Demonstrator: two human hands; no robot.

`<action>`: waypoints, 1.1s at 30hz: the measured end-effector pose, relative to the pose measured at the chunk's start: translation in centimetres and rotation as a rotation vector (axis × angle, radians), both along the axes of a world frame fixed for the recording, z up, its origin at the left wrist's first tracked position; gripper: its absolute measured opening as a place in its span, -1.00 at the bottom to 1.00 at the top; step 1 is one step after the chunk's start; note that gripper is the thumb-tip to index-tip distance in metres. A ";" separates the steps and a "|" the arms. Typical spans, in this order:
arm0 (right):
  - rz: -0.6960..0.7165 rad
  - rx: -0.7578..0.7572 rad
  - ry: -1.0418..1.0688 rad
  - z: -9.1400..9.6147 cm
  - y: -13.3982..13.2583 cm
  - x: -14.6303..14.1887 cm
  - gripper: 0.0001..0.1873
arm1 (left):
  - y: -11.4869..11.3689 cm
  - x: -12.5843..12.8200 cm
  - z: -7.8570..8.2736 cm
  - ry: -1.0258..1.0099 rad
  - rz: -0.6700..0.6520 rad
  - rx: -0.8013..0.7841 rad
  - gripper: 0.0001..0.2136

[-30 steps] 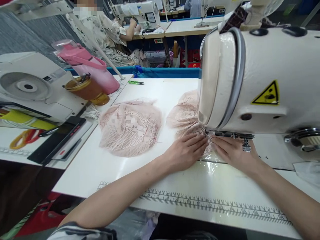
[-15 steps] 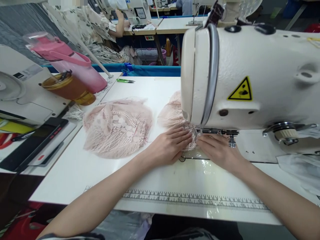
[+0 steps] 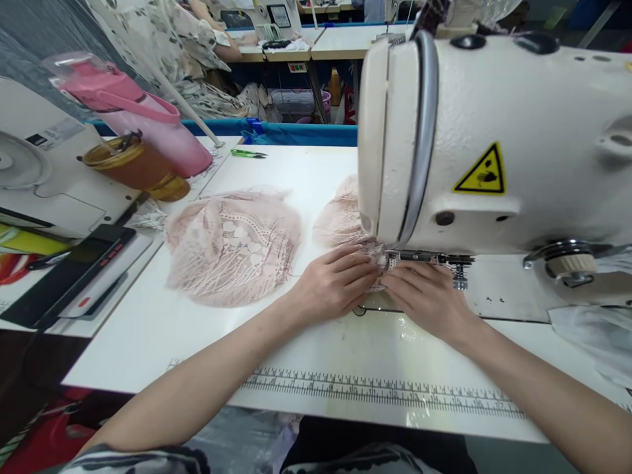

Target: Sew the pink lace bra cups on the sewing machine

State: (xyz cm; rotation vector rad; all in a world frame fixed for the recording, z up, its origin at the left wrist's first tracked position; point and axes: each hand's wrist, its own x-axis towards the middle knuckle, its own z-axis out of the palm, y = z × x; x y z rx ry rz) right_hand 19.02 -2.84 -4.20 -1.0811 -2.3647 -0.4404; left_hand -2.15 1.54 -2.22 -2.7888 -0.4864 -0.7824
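Observation:
A piece of pale pink lace fabric [image 3: 338,220] lies under the head of a white sewing machine [image 3: 474,138], partly hidden behind it. My left hand [image 3: 336,282] rests on its near part, fingers together and bent over the lace close to the presser foot [image 3: 395,258]. From the other side, my right hand [image 3: 427,295] has its fingertips closed on the lace edge right by the foot. Both thumbs are mostly covered, and the needle is hard to make out. Left of my hands, a second bunched pink lace piece [image 3: 234,247] lies on the white table [image 3: 197,349].
A printed ruler [image 3: 385,392] runs along the table's front. A green pen [image 3: 248,154] lies at the back. To the left stand an amber cup [image 3: 135,168] and a pink bottle [image 3: 143,122]. Another person's sleeve [image 3: 197,39] shows at a table beyond.
My right fingers have shifted slightly left along the lace, nearer my left hand. The left fingers are a little more bent. The view has moved slightly.

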 end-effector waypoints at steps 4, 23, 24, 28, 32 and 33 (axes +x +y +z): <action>0.006 0.011 -0.003 0.1 0.0 0.0 -0.82 | 0.0 0.0 0.2 0.002 -0.018 0.063 -0.87; 0.072 -0.108 0.139 0.2 -0.2 0.4 -0.80 | 0.7 0.6 0.9 0.084 -0.057 0.055 -0.81; 0.072 -0.109 0.148 0.2 -0.2 0.5 -0.83 | 0.7 0.6 0.6 0.065 -0.061 0.051 -0.83; 0.032 -0.095 0.156 0.0 -0.1 0.5 -0.90 | 0.7 0.6 -0.5 -0.008 -0.108 0.087 -0.90; 0.042 -0.061 0.060 0.0 -0.3 0.4 -0.91 | 0.7 0.5 -0.5 -0.023 -0.107 0.130 -0.90; 0.047 -0.063 0.046 0.1 -0.4 0.4 -0.89 | 0.7 0.5 -0.3 -0.017 -0.102 0.145 -0.89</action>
